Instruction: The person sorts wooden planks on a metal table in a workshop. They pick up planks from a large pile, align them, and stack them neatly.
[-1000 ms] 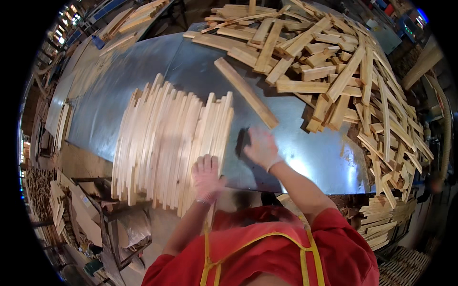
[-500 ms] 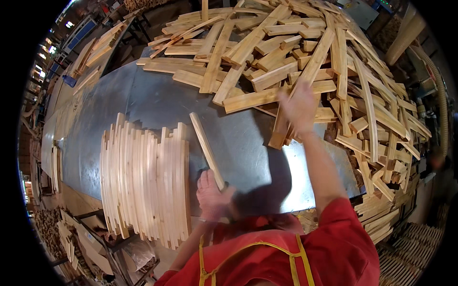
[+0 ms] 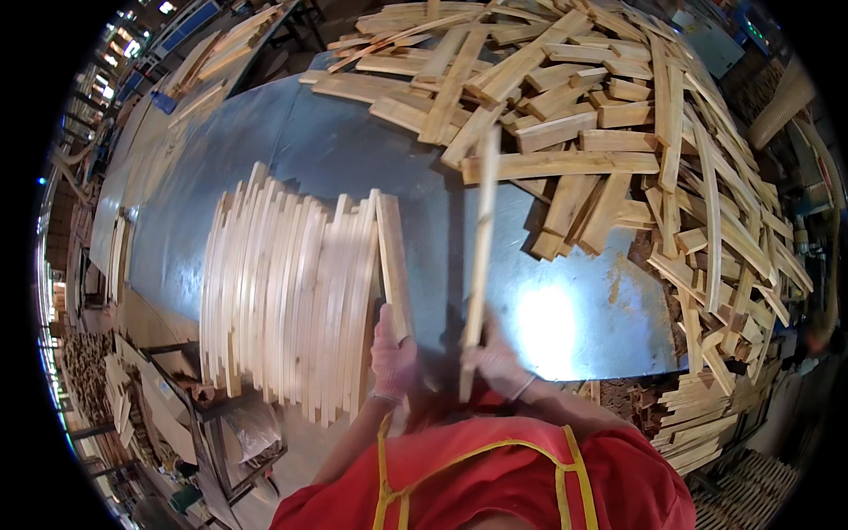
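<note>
My left hand grips the near end of a pale wooden strip. That strip leans, slightly tilted, along the right side of a row of narrow strips standing side by side. My right hand, a little blurred, is closed on another wooden strip. This one points away from me, raised over the metal table, its near end passing below my fingers. Both hands seem to wear thin pinkish gloves. Beyond them lies a large, loose pile of wooden strips.
A bright glare patch lies on the tabletop near its front edge. Stacked strips sit low at the right. A metal frame with clear plastic stands at the lower left. A ribbed hose hangs at the far right.
My right hand has come back from the pile to near my body with a strip. My left hand has brought its strip against the row. The view has shifted somewhat.
</note>
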A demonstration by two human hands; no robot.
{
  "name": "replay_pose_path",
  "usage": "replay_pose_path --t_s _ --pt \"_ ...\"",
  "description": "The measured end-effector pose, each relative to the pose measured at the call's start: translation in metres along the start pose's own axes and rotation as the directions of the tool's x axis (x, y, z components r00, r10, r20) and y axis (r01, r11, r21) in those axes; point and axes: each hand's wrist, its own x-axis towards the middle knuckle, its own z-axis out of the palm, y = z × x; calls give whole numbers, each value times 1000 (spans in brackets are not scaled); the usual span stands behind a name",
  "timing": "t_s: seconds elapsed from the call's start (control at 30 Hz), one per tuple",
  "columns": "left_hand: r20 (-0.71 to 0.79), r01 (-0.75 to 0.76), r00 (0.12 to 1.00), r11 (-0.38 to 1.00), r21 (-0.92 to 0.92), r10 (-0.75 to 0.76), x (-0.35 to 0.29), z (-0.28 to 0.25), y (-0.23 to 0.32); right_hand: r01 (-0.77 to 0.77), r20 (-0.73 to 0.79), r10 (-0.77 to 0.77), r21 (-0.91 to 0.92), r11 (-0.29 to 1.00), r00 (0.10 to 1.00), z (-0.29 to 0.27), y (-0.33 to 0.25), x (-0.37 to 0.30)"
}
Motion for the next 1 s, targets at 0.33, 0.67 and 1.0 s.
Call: replay_pose_path --t_s 0.33,0.67,1.0 --pt "18 -341 924 804 486 381 4 -43 -46 381 537 285 -805 456 794 104 -17 52" --pt "42 -621 710 597 508 703 58 -32 61 -132 -679 -704 -733 667 209 -220 -173 66" --pt "256 -482 839 435 761 481 261 83 151 -325 -319 -684 -937 125 656 -300 -289 146"
